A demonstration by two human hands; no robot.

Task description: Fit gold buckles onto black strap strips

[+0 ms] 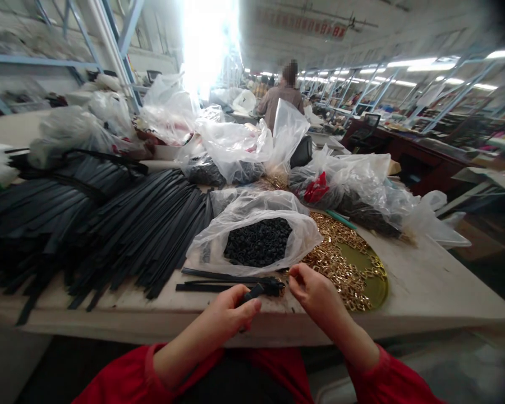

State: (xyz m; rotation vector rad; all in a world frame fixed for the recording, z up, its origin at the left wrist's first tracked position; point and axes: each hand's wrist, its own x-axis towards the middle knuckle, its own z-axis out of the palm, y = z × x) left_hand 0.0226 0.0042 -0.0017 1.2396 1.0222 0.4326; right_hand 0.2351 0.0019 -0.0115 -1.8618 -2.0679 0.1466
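Note:
In my left hand (233, 311) is a black strap (253, 293), its end sticking up between thumb and fingers. My right hand (313, 289) is closed in a pinch at the near side of the gold hooks (336, 269); what its fingertips hold is too small to make out. Several finished-looking black straps with gold hardware (273, 287) lie just beyond my left hand. Behind them an opened clear plastic bag (206, 247) holds many small black loops (258, 241). The gold hooks lie heaped on a round yellow tray (384, 289) at the right.
Long black strips (151, 219) are piled over the left of the pale table (425, 280). Clear plastic bags (231, 140) line the back, one with a red piece (317, 188). A green stick (340, 219) lies by the tray. A person (280, 101) is farther off.

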